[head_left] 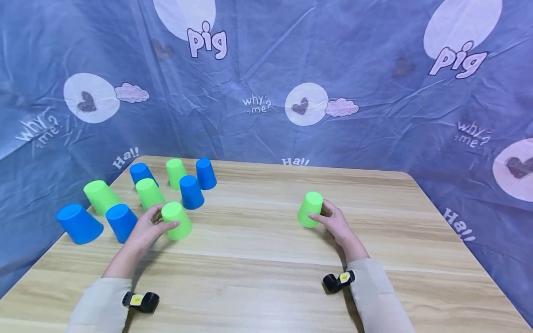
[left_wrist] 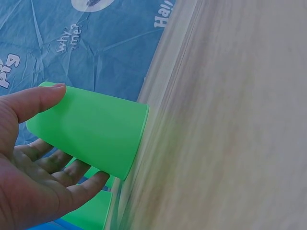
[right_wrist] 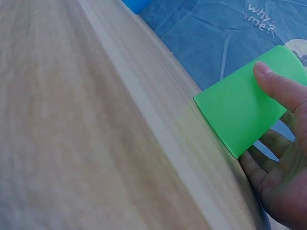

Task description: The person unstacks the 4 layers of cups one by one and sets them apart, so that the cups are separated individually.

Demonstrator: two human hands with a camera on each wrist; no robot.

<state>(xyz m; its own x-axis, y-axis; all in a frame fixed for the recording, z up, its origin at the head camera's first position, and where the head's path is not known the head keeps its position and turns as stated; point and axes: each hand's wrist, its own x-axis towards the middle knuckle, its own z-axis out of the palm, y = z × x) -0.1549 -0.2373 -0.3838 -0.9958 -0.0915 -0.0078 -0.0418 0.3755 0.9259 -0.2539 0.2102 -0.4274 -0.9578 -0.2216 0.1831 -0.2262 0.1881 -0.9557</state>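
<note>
On the left of the table, my left hand grips an upside-down green cup, its thumb on the near side. In the left wrist view the thumb lies across that cup, with the fingers on its other side. Further right, my right hand holds another upside-down green cup by its right side. The right wrist view shows the thumb against this cup and the fingers partly hidden behind it. Both cups stand at the table surface.
Several upside-down blue and green cups stand on the left, among them a blue cup, a green cup and a blue cup near the left hand. The wooden table meets a blue printed cloth at the back and sides.
</note>
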